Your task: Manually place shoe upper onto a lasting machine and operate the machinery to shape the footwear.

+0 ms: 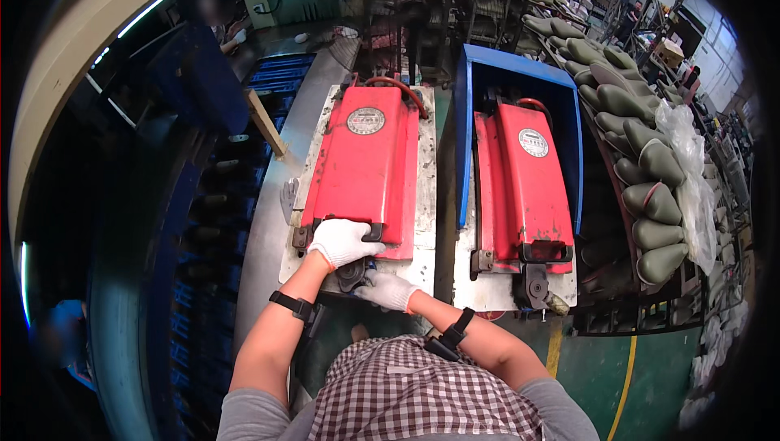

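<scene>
In front of me lies a long red machine cover [357, 169] with a round silver label, on a worn pale base plate [424, 189]. My left hand [341, 242], in a white knit glove, is closed over the black handle [374, 232] at its near end. Just below, my right hand [388, 289], gloved too, is at the underside of a round dark metal latch [350, 275]. Its fingers are bent in, and what they grip is hidden. To the right stands a similar red machine [528, 177] with its own black handle and latch showing.
A blue metal hood [520, 67] surrounds the second machine. Many olive-green shoe-shaped pieces [658, 165] fill a rack at right, beside clear plastic sheeting [689, 173]. A blue conveyor line [215, 221] runs along the left. A grey glove [289, 197] lies beside the near machine.
</scene>
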The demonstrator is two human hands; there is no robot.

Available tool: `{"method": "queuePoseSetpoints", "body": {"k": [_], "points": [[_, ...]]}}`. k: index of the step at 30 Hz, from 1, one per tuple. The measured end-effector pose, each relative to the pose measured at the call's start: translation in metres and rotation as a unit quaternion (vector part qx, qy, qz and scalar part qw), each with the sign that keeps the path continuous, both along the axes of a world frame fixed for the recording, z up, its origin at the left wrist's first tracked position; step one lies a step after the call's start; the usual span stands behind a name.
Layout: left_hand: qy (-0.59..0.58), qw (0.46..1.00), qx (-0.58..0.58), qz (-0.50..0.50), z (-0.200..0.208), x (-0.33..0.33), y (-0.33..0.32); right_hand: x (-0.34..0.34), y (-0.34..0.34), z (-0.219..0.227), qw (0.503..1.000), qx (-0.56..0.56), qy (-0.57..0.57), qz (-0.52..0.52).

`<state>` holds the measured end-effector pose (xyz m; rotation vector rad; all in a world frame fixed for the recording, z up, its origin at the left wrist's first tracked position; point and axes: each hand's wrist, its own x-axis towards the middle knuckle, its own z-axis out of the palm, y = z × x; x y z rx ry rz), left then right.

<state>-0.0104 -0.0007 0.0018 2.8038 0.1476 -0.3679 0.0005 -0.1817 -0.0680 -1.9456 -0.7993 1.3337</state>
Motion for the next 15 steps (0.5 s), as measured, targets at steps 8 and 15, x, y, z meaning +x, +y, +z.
{"method": "queuePoseSetpoints", "body": {"k": [8,15], "points": [[0.045,0.998,-0.026,0.019,0.005,0.010,0.003,-0.002,0.000,-0.019,1.000,0.011,-0.012,-0.018],[0.044,0.998,-0.041,0.020,0.003,0.010,0.005,-0.006,-0.003,-0.019,0.996,0.047,-0.077,-0.025]]}}
